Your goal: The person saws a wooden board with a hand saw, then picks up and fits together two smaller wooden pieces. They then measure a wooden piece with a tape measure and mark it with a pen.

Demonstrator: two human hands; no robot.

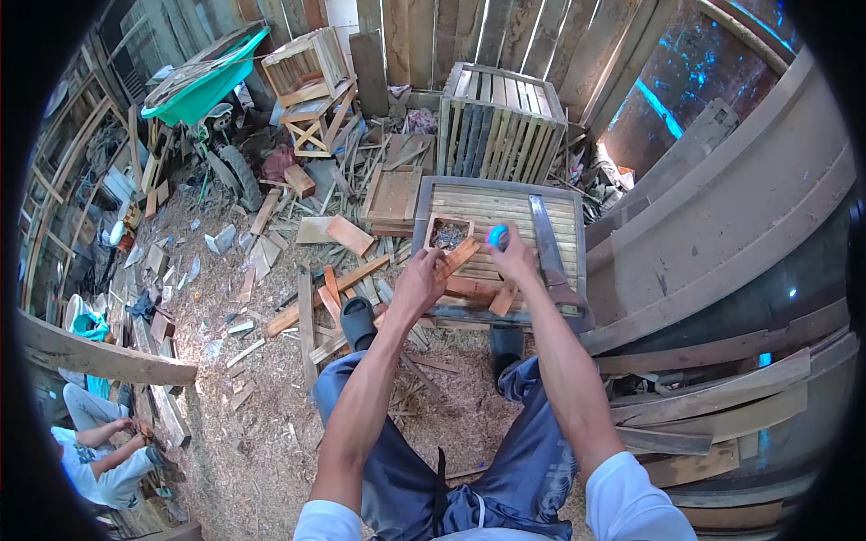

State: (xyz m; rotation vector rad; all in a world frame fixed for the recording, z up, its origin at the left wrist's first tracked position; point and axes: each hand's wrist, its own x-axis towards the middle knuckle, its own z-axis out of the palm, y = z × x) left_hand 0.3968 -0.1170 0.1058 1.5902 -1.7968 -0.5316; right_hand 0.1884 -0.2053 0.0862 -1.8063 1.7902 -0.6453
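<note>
My left hand is closed on the near end of a reddish wooden piece, which slants up to the right over a slatted table. In my right hand is a small round blue object, held just beyond the piece's far end. A small wooden box with shiny metal bits inside stands on the slats behind my left hand. More wood blocks lie at the near side of the table, between my forearms. A saw rests along the table's right side.
Behind the table is a slatted crate. Wood offcuts and shavings cover the floor to the left. A green wheelbarrow stands at the back left. Another person sits at the lower left. Curved boards lie at the right.
</note>
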